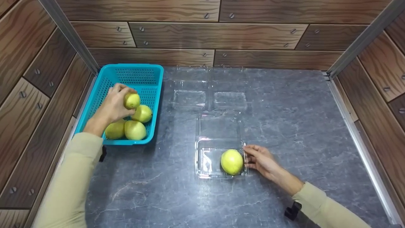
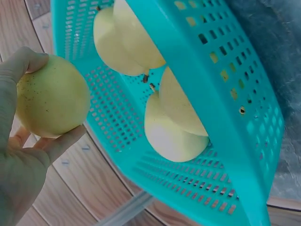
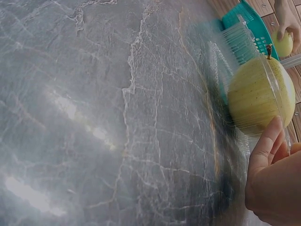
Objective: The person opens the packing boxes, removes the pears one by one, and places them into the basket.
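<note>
My left hand (image 1: 112, 103) grips a yellow-green pear (image 1: 132, 100) above the turquoise basket (image 1: 159, 95). In the left wrist view, thumb and fingers wrap that pear (image 2: 54, 96), and several more pears (image 2: 171, 125) lie inside the basket. Low in the middle of the head view, an opened clear plastic clamshell container (image 1: 202, 142) holds one pear (image 1: 232, 161) at the right side of its base. The fingers of my right hand (image 1: 262, 161) hold the container's right rim, beside that pear. Its stem points up in the right wrist view.
Behind the container stand two more opened clear clamshells (image 1: 190, 98), side by side. Wood-patterned walls (image 1: 218, 34) surround the grey marbled tabletop (image 1: 294, 126) at the back and both sides. A metal rail (image 1: 360, 139) runs along the right edge.
</note>
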